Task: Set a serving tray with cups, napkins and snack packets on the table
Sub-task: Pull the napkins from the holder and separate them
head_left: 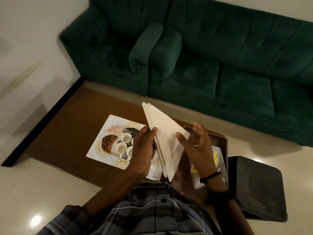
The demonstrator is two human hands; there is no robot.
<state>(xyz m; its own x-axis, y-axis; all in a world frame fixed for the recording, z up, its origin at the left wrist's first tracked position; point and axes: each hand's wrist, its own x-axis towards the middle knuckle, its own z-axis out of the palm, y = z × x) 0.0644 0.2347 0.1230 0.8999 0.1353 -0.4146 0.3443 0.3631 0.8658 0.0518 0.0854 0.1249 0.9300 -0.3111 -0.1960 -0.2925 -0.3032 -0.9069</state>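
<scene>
A stack of white napkins [165, 138], folded into a triangle, is held up above the brown table [67, 126]. My left hand [141, 153] grips the stack's left edge with thumb and fingers. My right hand [196, 141] touches the stack's right corner, fingers spread apart. Below my left hand lies a patterned white serving tray [105, 133] carrying several small white cups [126, 138]. A brown tray [220, 141] sits to the right, holding clear snack packets [218, 158] with yellow contents, partly hidden by my right forearm.
A dark green sofa [220, 65] with a matching armchair [110, 48] runs along the far side of the table. A black textured stool [257, 187] stands at the right. Glossy pale floor tiles [33, 192] lie to the left.
</scene>
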